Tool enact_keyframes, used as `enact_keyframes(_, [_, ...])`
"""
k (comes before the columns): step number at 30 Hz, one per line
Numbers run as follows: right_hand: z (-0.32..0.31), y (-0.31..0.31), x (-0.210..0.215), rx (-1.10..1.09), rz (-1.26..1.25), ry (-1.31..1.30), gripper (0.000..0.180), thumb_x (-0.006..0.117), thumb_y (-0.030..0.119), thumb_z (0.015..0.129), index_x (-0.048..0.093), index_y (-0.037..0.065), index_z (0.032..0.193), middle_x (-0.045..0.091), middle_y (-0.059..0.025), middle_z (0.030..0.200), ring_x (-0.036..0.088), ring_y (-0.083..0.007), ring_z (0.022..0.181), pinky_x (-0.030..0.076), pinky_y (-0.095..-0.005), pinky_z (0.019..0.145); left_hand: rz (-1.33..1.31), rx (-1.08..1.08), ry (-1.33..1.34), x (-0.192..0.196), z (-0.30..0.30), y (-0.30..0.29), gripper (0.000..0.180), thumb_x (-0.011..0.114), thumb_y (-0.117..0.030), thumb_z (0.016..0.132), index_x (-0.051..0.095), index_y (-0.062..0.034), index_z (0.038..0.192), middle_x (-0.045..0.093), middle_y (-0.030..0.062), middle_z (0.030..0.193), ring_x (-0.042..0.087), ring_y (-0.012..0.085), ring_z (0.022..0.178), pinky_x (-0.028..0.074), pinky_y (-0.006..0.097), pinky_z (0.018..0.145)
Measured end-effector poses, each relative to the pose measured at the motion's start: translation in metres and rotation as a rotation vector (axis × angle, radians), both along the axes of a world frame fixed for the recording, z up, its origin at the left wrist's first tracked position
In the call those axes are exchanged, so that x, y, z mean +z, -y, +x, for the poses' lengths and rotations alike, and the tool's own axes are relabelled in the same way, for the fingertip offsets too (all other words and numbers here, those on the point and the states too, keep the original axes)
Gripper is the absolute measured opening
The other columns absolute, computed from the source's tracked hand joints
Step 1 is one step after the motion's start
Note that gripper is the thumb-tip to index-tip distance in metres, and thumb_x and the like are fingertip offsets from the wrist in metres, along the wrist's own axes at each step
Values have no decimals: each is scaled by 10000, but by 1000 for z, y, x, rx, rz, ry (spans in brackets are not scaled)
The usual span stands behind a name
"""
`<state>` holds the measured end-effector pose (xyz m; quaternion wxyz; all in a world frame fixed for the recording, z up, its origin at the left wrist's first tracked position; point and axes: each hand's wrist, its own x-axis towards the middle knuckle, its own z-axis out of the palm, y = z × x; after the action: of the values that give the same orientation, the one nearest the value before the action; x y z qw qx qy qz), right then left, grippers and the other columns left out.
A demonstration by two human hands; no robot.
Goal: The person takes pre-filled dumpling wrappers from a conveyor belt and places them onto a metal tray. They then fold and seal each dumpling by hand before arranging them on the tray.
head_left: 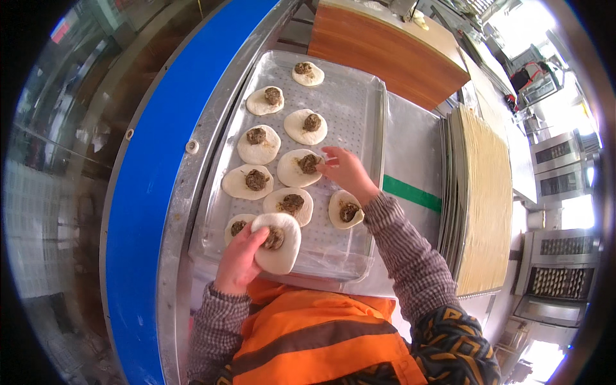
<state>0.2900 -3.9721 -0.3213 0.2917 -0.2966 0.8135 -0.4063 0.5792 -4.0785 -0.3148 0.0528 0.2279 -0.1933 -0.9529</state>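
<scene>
My left hand (242, 258) holds a flat round of white dough (281, 258) with a ball of brown minced filling (274, 238) on it, thumb on top near the filling. The round is raised over the near left part of a metal tray (337, 256) and partly covers another filled round (232, 222). My right hand (346, 170) reaches in from the right, fingers apart. Its fingertips are at the right edge of the filling (308, 163) on a middle dough round (288, 168). Several more filled rounds lie flat, and one at the right (345, 210) has its edge partly folded up.
A blue conveyor belt (163, 160) with a metal edge runs along the left. To the right stands a stack of boards or trays (481, 199) beside a metal surface with a green stripe (414, 192). A wooden box-like piece (385, 54) is beyond the tray.
</scene>
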Motion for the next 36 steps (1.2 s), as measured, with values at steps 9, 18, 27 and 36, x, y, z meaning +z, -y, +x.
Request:
enact_keyframes(9, [72, -60, 55, 125, -188, 291, 241, 718, 183, 879, 706, -10, 1023, 722, -106, 837, 650, -111, 736, 531, -271, 656, -410, -115, 16, 15, -53, -22, 456, 663, -152, 934, 488, -31, 1337, 579, 70, 1259, 580, 142, 1120, 497, 304, 955])
enact_keyframes(18, [111, -73, 65, 65, -286, 22, 165, 715, 130, 849, 682, 3, 949, 673, -105, 760, 622, -163, 654, 509, -299, 625, -1153, -262, 77, 38, -43, -36, 375, 680, -122, 910, 565, -3, 1246, 648, 57, 1104, 604, 110, 1002, 504, 270, 871])
enact_keyframes(27, [122, -85, 72, 143, -294, 33, 161, 698, 112, 839, 664, -11, 936, 668, -147, 798, 659, -285, 731, 521, -356, 665, -1542, -654, -3, 45, -50, -21, 379, 697, -155, 900, 577, -11, 1230, 670, 60, 1057, 625, 122, 960, 501, 263, 853])
enact_keyframes(36, [140, -98, 68, 2, -262, -47, 140, 712, 73, 825, 655, -3, 928, 649, -115, 793, 622, -209, 695, 507, -316, 649, -859, -348, -41, 29, -35, -26, 441, 681, -197, 917, 553, -1, 1291, 648, 60, 1124, 622, 102, 982, 510, 237, 857])
